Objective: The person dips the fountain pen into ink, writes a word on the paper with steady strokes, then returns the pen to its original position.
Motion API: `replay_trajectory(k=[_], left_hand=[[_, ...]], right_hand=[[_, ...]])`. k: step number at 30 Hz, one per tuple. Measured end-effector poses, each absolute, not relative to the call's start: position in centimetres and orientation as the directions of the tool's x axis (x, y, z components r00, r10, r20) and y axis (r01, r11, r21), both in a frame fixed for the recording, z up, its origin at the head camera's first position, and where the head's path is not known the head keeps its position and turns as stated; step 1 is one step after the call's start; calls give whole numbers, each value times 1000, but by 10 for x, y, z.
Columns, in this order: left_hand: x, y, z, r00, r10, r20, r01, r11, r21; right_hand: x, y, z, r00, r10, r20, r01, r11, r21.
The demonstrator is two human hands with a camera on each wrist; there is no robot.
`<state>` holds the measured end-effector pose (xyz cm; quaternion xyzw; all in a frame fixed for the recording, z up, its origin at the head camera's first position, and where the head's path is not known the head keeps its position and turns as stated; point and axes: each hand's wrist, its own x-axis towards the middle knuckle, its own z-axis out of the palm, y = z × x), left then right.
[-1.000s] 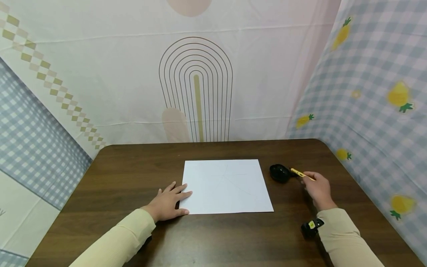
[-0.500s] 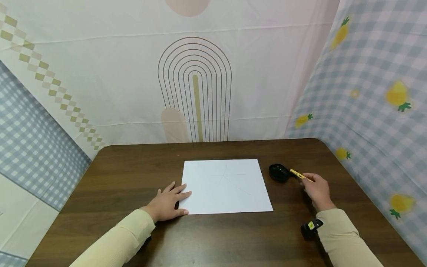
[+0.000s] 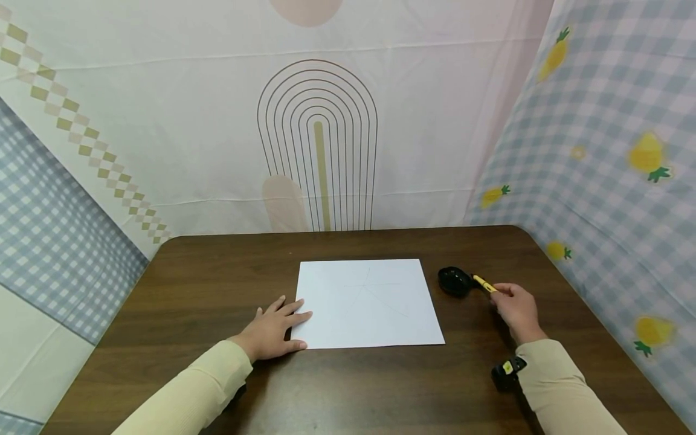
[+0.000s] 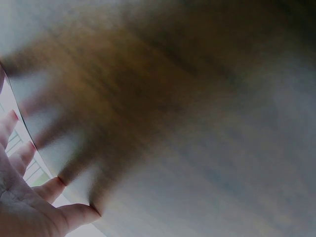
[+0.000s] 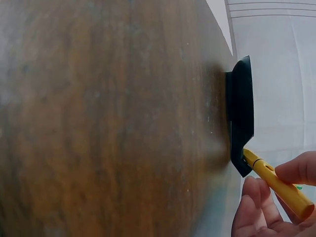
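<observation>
My left hand [image 3: 272, 332] lies spread on the table, its fingertips on the left edge of a white sheet of paper [image 3: 375, 326]. Thin faint lines, like part of a star, cross the sheet. To the right, my right hand [image 3: 516, 311] pinches a yellow pen [image 3: 484, 283] between thumb and fingers. The pen's far end meets the short handle of a black spoon-shaped holder [image 3: 454, 281]. From the side, the right wrist view shows the pen [image 5: 281, 187] slanting up to the handle of that low black holder [image 5: 242, 106].
The brown wooden table [image 3: 348, 393] has rounded far corners. Behind it hangs a pale cloth [image 3: 429, 133] printed with arches. A blue checked cloth [image 3: 603, 199] with yellow fruit borders the right side, and another checked cloth [image 3: 60, 229] the left.
My right hand has shifted slightly on the pen, whose near end is now hidden at the fingers. My left hand, the paper and the black holder stay in place.
</observation>
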<state>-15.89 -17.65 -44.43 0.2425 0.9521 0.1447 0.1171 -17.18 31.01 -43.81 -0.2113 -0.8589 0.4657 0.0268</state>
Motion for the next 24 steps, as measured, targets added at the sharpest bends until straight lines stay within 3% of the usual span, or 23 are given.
replay_trajectory(k=[24], left_hand=[[-159,-176,-442,-858,490,-155,425,846,322]], right_hand=[[-173,312,-433,-942,294,-165,319,624,-714]])
